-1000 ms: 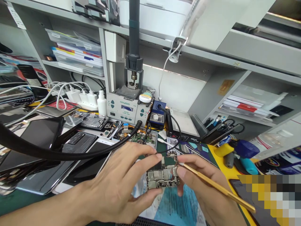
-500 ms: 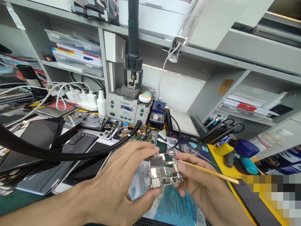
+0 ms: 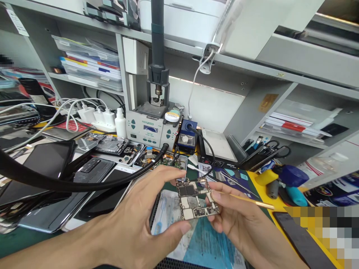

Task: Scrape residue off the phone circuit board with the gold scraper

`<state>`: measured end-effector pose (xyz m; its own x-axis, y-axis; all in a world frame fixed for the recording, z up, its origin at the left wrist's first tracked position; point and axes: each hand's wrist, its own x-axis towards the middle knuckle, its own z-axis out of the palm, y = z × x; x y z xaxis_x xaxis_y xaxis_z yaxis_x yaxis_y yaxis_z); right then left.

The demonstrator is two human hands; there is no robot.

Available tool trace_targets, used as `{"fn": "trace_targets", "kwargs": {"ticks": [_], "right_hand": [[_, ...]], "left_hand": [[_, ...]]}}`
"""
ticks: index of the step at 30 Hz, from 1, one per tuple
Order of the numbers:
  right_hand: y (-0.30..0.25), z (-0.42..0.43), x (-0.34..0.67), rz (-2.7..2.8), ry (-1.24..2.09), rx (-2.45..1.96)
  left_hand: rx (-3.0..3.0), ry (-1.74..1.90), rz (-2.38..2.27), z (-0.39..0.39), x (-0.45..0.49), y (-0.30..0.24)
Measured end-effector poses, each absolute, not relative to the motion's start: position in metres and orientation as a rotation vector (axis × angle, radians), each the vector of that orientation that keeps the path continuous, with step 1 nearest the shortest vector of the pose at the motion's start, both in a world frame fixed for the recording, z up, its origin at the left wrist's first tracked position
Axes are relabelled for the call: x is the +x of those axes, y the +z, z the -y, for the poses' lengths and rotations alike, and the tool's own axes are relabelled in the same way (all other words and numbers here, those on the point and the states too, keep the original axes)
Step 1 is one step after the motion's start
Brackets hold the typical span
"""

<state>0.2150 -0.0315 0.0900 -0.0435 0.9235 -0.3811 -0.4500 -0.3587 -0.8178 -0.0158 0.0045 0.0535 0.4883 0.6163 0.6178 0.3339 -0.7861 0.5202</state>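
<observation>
Grasps a circuit board (image 3: pixel 198 201) in the fingers of the right hand (image 3: pixel 238 216), pinched at its right edge, above a blue-and-white sheet (image 3: pixel 210 243) toward the near edge of the worktop (image 3: pixel 14 241). Also has a gold-coloured stick (image 3: pixel 252 200) in the right hand, slanting out toward the worktop's right edge. Spreads the fingers of the left hand (image 3: pixel 137 220) wide at the board's left side, thumb just below its near left corner; cannot tell whether the index finger touches the upper one. Has a thick black hose (image 3: pixel 67 184) in the way toward the left edge, arching over a dark phone (image 3: pixel 50 155) and a blue-grey phone (image 3: pixel 42 213). Beyond the left hand, partly hidden, an opened housing (image 3: pixel 171 161) full of circuitry. Along the far edge, a white bottle (image 3: pixel 121 126), a grey control box (image 3: pixel 140 134) and a blue stand (image 3: pixel 185 126), with a black cable (image 3: pixel 211 144) looping down toward the board. Near the right edge, a yellow container (image 3: pixel 266 178) and a dark slab (image 3: pixel 298 233).
</observation>
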Motion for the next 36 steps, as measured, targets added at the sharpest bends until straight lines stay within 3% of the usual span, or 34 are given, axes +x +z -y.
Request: {"fn": "trace_targets", "kwargs": {"ticks": [36], "right_hand": [[0.099, 0.041, 0.210, 0.839, 1.339, -1.179]], "left_hand": [[2.576, 1.365, -0.678, -0.006, -0.010, 0.055]]}}
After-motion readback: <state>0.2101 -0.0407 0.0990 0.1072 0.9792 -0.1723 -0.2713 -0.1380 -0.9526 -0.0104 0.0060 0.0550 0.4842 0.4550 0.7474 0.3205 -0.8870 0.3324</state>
